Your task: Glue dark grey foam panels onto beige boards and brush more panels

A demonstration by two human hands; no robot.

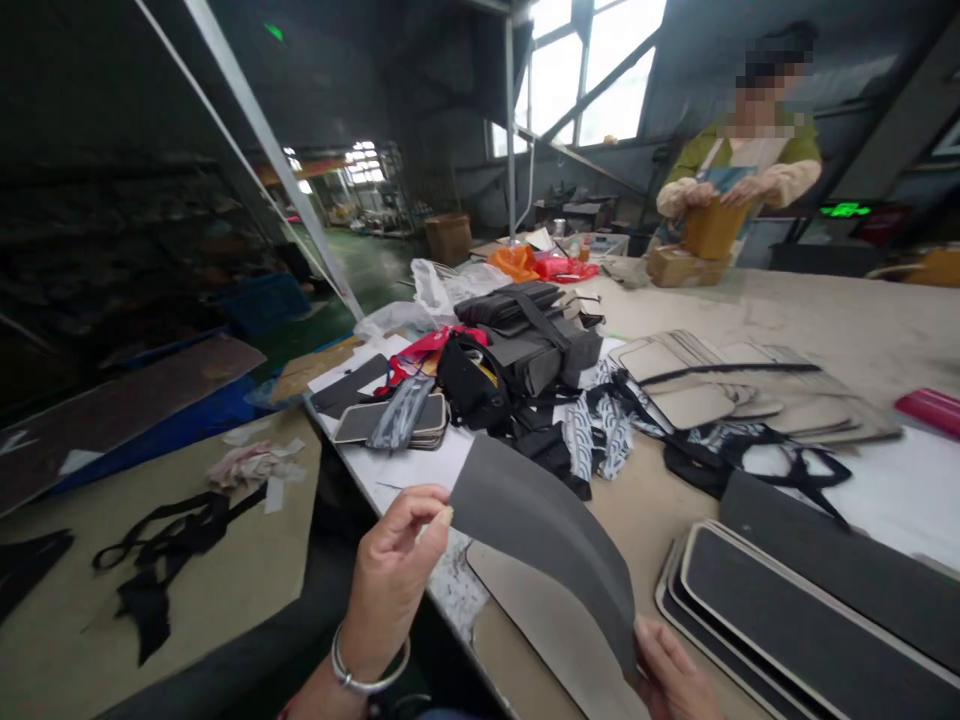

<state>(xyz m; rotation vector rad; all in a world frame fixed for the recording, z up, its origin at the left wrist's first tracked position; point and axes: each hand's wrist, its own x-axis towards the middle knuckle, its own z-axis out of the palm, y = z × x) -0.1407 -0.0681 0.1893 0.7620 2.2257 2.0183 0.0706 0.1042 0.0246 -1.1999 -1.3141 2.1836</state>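
Observation:
A dark grey flexible sheet (547, 520) bows upward between my two hands. My left hand (401, 560), with a silver bangle at the wrist, pinches its far left corner between thumb and fingers. Closed on its near right end is my right hand (671, 665), partly cut off by the bottom edge. Under the sheet lies a light grey-beige panel (544, 620) on the table. To the right of my right hand sits a stack of long dark panels with pale rims (795, 600), with a plain dark strip (825, 540) behind it.
Black bags and straps (480, 385) are heaped mid-table, beside small pale-rimmed panels (352, 422). Beige panels (697, 400) lie farther right. Across the table a co-worker (742, 160) has both hands on a brown box (709, 230). A lower board (247, 540) with black scraps stands left.

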